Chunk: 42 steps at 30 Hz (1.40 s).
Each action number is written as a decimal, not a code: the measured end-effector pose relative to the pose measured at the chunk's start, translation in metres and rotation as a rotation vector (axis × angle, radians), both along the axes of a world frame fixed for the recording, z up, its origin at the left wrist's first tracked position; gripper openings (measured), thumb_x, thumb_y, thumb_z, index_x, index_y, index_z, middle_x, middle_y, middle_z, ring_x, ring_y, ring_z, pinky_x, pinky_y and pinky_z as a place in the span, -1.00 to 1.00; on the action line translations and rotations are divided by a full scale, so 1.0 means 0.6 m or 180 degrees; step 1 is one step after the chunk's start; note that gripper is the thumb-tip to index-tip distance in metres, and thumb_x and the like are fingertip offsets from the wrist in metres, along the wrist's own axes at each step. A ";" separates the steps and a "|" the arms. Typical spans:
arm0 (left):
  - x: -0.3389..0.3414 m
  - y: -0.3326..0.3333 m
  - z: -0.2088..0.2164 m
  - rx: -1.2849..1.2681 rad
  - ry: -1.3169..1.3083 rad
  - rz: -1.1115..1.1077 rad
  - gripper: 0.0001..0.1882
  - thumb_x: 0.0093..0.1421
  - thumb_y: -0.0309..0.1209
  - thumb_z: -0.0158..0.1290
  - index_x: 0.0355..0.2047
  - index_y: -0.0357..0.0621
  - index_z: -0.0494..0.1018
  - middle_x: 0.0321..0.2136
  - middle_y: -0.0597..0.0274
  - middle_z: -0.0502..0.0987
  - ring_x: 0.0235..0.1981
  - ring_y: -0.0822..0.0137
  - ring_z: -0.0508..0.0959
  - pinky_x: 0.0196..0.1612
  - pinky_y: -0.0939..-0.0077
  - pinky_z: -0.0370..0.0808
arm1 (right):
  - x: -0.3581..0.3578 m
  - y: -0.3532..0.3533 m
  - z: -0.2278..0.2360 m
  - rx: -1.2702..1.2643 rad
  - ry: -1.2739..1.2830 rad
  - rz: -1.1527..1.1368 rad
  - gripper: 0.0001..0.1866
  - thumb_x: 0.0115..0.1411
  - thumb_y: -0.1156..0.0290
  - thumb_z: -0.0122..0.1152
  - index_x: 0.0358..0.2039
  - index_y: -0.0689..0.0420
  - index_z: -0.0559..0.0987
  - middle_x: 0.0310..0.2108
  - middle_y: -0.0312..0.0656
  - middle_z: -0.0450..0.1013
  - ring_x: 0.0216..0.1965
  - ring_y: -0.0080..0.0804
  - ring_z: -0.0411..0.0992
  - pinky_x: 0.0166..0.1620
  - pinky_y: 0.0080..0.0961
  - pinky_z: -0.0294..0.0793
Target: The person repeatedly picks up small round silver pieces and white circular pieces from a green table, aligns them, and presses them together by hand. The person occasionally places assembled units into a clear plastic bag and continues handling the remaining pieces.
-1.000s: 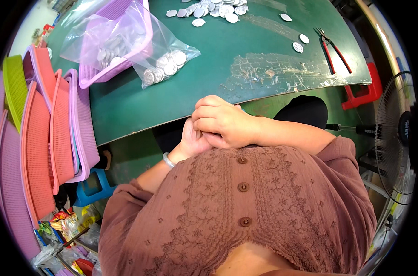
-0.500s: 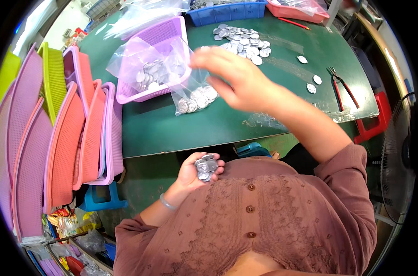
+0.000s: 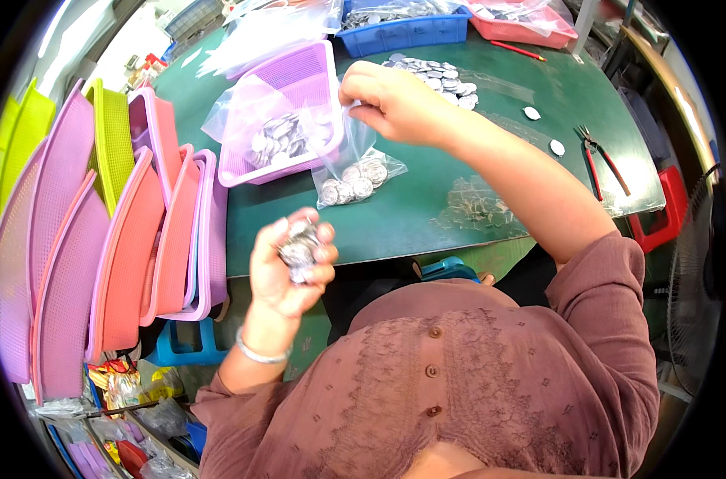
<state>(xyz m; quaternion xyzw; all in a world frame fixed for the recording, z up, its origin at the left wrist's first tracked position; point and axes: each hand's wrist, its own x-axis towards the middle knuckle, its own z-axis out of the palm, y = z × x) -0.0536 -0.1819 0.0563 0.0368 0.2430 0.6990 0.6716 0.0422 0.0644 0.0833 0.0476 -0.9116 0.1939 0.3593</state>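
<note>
My left hand (image 3: 287,267) is raised palm up in front of the table edge, fingers curled around a handful of silver metal discs (image 3: 300,249). Over the table, the fingertips of my right hand (image 3: 395,100) are pinched together at the upper edge of a clear plastic bag (image 3: 352,148). Several silver discs (image 3: 353,182) lie in the bottom of that bag, which rests on the green table. Beside it stands a purple basket (image 3: 319,64) with another open bag of discs (image 3: 279,142) inside. A loose pile of discs (image 3: 443,76) lies beyond my right hand, which partly hides it.
Red-handled pliers (image 3: 593,160) and a few single discs (image 3: 531,113) are on the right of the table (image 3: 363,239). A blue bin (image 3: 407,36) and a pink tray (image 3: 531,30) stand at the back. Nested plastic baskets (image 3: 119,255) crowd the left; a fan (image 3: 690,287) is at the right.
My left hand has come up and left toward the table with its discs, fingers closing more. My right hand has pinched the bag's edge. One of two discs by the pliers no longer shows.
</note>
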 end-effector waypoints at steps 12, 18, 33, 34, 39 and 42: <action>-0.030 0.204 0.177 0.0309 0.1811 -0.0396 -0.75 0.05 -0.37 0.04 -0.30 -0.26 0.36 -0.49 0.10 0.39 -0.59 0.39 0.37 -0.74 0.74 0.25 | 0.051 -0.035 0.020 0.0026 -0.0658 0.0002 -0.95 0.00 0.50 0.02 -0.46 0.14 0.41 -0.39 -0.13 0.36 -0.38 -0.08 0.38 -0.34 -0.29 0.37; -0.006 0.234 0.164 -0.0234 0.2314 -0.0624 -0.77 0.04 -0.37 0.07 -0.35 -0.28 0.38 -0.53 0.10 0.41 -0.63 0.42 0.40 -0.74 0.74 0.28 | 0.072 -0.029 0.013 0.0033 -0.0930 0.0150 -0.92 -0.04 0.53 0.03 -0.46 0.21 0.41 -0.42 -0.02 0.36 -0.38 -0.02 0.38 -0.32 -0.26 0.37; -0.007 0.216 0.115 -0.0874 0.3992 -0.0228 -0.76 0.03 -0.38 0.05 -0.32 -0.25 0.36 -0.53 0.21 0.44 -0.63 0.46 0.41 -0.61 0.67 0.35 | 0.082 -0.037 0.029 -0.0239 -0.1022 -0.0072 -0.90 -0.03 0.52 0.09 -0.45 0.15 0.38 -0.49 -0.10 0.34 -0.39 -0.08 0.33 -0.36 -0.28 0.31; -0.008 0.213 0.117 -0.0810 0.4045 -0.0299 -0.76 0.03 -0.38 0.05 -0.32 -0.26 0.36 -0.53 0.21 0.45 -0.62 0.46 0.41 -0.61 0.67 0.34 | 0.081 -0.034 0.026 -0.0223 -0.0808 -0.0030 -0.89 -0.03 0.52 0.10 -0.45 0.16 0.39 -0.49 -0.10 0.35 -0.39 -0.09 0.34 -0.36 -0.30 0.31; -0.025 0.210 0.138 -0.0593 0.4206 -0.0981 -0.75 0.04 -0.37 0.05 -0.33 -0.30 0.37 -0.51 0.18 0.46 -0.61 0.45 0.42 -0.63 0.68 0.32 | 0.082 -0.024 0.025 -0.0400 -0.0629 0.0253 -0.90 -0.06 0.50 0.14 -0.50 0.18 0.42 -0.47 -0.15 0.39 -0.39 -0.25 0.36 -0.38 -0.43 0.34; -0.025 0.202 0.147 -0.0763 0.4432 -0.1186 -0.76 0.03 -0.36 0.05 -0.36 -0.29 0.39 -0.50 0.18 0.47 -0.62 0.46 0.42 -0.64 0.70 0.30 | 0.075 -0.009 0.008 -0.0855 -0.0191 0.0989 -0.90 -0.11 0.48 0.16 -0.53 0.18 0.45 -0.51 -0.17 0.44 -0.51 -0.29 0.38 -0.42 -0.46 0.36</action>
